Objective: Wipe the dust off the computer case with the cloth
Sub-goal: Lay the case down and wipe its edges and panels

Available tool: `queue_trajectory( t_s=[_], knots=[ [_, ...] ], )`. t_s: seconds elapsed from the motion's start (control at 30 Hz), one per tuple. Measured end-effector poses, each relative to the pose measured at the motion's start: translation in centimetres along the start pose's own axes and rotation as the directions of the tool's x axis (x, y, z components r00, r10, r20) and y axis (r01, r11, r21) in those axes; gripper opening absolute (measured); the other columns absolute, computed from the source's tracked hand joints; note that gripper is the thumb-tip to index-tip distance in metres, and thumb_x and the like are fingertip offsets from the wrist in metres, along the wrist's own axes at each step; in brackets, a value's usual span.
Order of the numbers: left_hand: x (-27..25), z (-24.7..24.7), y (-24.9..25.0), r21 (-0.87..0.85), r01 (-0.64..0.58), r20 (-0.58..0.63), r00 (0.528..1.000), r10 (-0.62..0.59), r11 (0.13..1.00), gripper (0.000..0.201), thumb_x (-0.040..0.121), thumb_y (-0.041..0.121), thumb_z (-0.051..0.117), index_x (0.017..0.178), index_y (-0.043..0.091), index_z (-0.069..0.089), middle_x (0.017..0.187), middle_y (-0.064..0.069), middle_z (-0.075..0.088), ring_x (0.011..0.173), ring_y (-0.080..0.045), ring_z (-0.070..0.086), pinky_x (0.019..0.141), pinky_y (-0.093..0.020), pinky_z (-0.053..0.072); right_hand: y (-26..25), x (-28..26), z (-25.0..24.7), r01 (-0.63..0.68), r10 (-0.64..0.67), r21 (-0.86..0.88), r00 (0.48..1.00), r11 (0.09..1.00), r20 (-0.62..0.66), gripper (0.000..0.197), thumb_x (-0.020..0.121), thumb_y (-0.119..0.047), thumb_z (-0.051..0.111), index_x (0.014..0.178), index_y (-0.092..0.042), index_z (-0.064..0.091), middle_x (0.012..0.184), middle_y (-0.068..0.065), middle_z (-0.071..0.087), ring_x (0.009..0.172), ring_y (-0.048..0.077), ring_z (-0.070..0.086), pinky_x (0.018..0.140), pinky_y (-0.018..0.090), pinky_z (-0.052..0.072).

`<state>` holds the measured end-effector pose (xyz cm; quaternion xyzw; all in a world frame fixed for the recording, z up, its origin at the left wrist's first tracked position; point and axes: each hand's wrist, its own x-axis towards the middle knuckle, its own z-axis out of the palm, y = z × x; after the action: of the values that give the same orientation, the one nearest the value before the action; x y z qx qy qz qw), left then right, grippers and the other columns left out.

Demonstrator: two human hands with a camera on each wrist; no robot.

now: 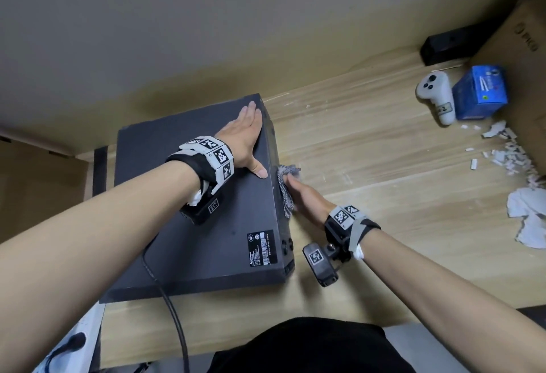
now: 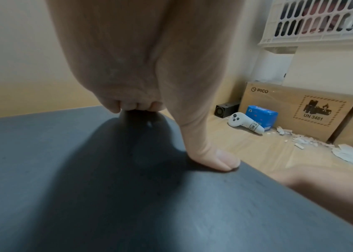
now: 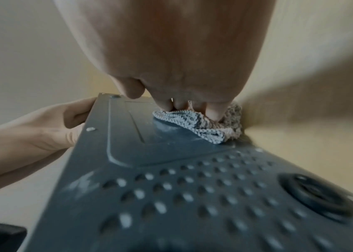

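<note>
Head view shows your left hand (image 1: 246,136) spread flat, fingers straight, on top of the computer case (image 1: 195,201), which lies on its side on the wooden desk (image 1: 369,151); your right hand (image 1: 307,198) presses the cloth (image 1: 285,188) against the case's right-facing side panel. Right wrist view has your fingertips (image 3: 213,113) bearing down on the bunched cloth (image 3: 201,126), though whether they curl round it or merely push it I cannot tell, the picture being blurred. Watch the perforated vents on that panel: the knitted weave could snag on a hole or screw head and tear loose from your fingers. Pressing sideways may also slide the case across the desk if your left hand lightens, and the cable (image 1: 168,298) trailing near you could catch your forearm. Dust pushed toward the vents may simply fall inside. As for writing, the cardboard box (image 2: 300,109) at the wall reads "PICO" and "UN 3481"; the white controller (image 2: 243,121) carries a small tag whose characters are too small to trust. A label (image 1: 261,247) on the case top is illegible.
</note>
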<state>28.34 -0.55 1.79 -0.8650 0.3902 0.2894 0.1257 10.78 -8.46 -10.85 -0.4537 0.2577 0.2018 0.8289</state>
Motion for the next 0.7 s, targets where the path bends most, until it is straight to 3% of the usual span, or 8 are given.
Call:
queue_trajectory(
  t_s=[0.07,0.13,0.23,0.3,0.33,0.4,0.53,0.7],
  knots=[
    [0.0,0.0,0.2,-0.008,0.003,-0.006,1.0,-0.003,1.0,0.15,0.05,0.055,0.088,0.151,0.002,-0.01,0.159,-0.014,-0.022,0.148,-0.027,-0.014,0.121,-0.046,0.011,-1.3,1.5,0.1,0.02,-0.019,0.073,1.0,0.997,-0.007,0.041,0.104,-0.045,0.037,0.122,-0.02,0.063,0.125,0.003,0.068,0.109,0.018,0.062,0.095,0.034,0.047],
    [0.1,0.0,0.4,-0.015,0.01,-0.008,1.0,-0.01,1.0,0.15,0.05,0.052,0.089,0.151,0.002,-0.01,0.158,-0.015,-0.022,0.148,-0.027,-0.014,0.121,-0.045,0.011,-3.5,2.9,0.2,0.051,-0.046,0.117,0.998,0.992,-0.041,0.04,0.104,-0.042,0.039,0.121,-0.015,0.064,0.121,0.011,0.068,0.106,0.026,0.061,0.099,0.04,0.046],
    [0.2,0.0,0.4,-0.045,0.019,-0.012,1.0,-0.02,0.999,0.149,0.051,0.047,0.09,0.151,0.002,-0.009,0.158,-0.015,-0.022,0.148,-0.027,-0.014,0.121,-0.044,0.011,-7.3,4.8,0.3,0.121,-0.113,0.061,0.987,0.991,-0.118,0.047,0.101,-0.047,0.041,0.13,-0.015,0.059,0.115,0.005,0.071,0.108,0.025,0.062,0.106,0.047,0.042],
    [0.2,0.1,0.4,-0.061,0.014,-0.015,1.0,-0.015,0.998,0.149,0.05,0.046,0.091,0.151,0.002,-0.009,0.158,-0.015,-0.022,0.148,-0.027,-0.014,0.121,-0.045,0.011,-9.2,5.8,0.4,0.128,-0.12,0.056,0.984,0.99,-0.134,0.05,0.102,-0.047,0.04,0.136,-0.014,0.055,0.112,0.002,0.072,0.102,0.018,0.067,0.099,0.039,0.051],
    [0.2,0.1,0.4,-0.065,0.012,-0.018,1.0,-0.014,0.998,0.149,0.05,0.046,0.091,0.151,0.002,-0.008,0.158,-0.015,-0.022,0.148,-0.027,-0.014,0.121,-0.045,0.011,-9.8,6.4,0.4,0.131,-0.12,0.078,0.985,0.988,-0.127,0.048,0.104,-0.044,0.037,0.136,-0.012,0.055,0.11,0.001,0.072,0.096,0.013,0.069,0.088,0.029,0.056],
    [0.1,0.2,0.3,-0.071,0.009,-0.025,1.0,-0.011,0.997,0.149,0.049,0.046,0.091,0.151,0.001,-0.008,0.159,-0.016,-0.021,0.148,-0.027,-0.013,0.121,-0.045,0.011,-9.8,7.2,0.1,0.124,-0.115,0.069,0.986,0.99,-0.12,0.044,0.105,-0.042,0.036,0.128,-0.013,0.059,0.106,-0.003,0.073,0.091,0.007,0.071,0.074,0.02,0.054],
    [0.0,0.2,0.3,-0.086,0.006,-0.028,1.0,-0.008,0.996,0.15,0.048,0.047,0.091,0.151,0.002,-0.008,0.159,-0.015,-0.021,0.148,-0.027,-0.013,0.121,-0.045,0.011,-7.5,6.9,-0.8,0.058,-0.061,-0.023,0.99,0.998,-0.128,0.062,0.092,-0.057,0.047,0.138,-0.015,0.051,0.131,0.005,0.065,0.117,0.021,0.061,0.097,0.039,0.044],
    [-0.1,0.0,0.5,-0.075,0.014,-0.017,1.0,-0.015,0.997,0.15,0.048,0.049,0.09,0.151,0.003,-0.009,0.159,-0.013,-0.022,0.148,-0.026,-0.014,0.121,-0.047,0.012,-3.8,2.0,-0.4,-0.045,0.036,-0.103,0.995,0.994,-0.089,0.055,0.1,-0.056,0.036,0.141,-0.02,0.044,0.141,-0.005,0.051,0.125,0.012,0.051,0.115,0.042,0.036]
  ],
)
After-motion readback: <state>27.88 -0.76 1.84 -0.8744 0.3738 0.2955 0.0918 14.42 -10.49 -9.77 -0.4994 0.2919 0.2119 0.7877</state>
